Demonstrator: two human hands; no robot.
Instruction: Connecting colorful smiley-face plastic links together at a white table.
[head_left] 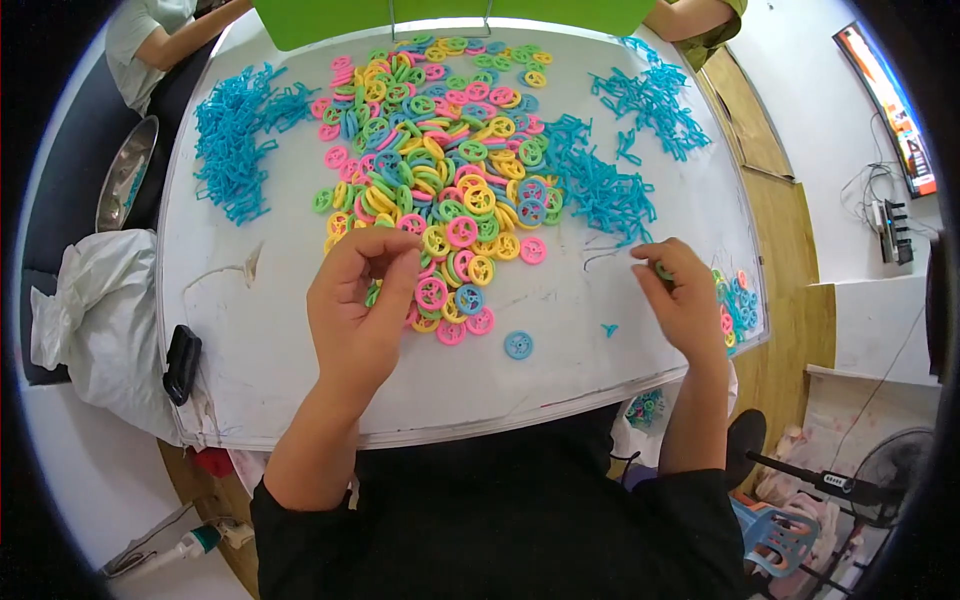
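Observation:
A large heap of small plastic spoked wheels (430,140) in pink, yellow, green and blue covers the middle of the white table. Over the heap's near left side, my left hand (355,305) is closed, thumb and forefinger tips together; whatever they pinch is too small to make out. My right hand (685,300) is curled at the right, near the blue stick pieces (605,190). A bit of green, seemingly a wheel, shows between its thumb and fingers. One blue wheel (518,345) and a tiny blue piece (610,330) lie between my hands.
More blue sticks (235,140) are piled far left and far right (655,105). Mixed pieces (738,305) lie by the right edge, a black phone-like object (182,364) by the left. A green board (450,15) stands at the back, with other people's arms beside it.

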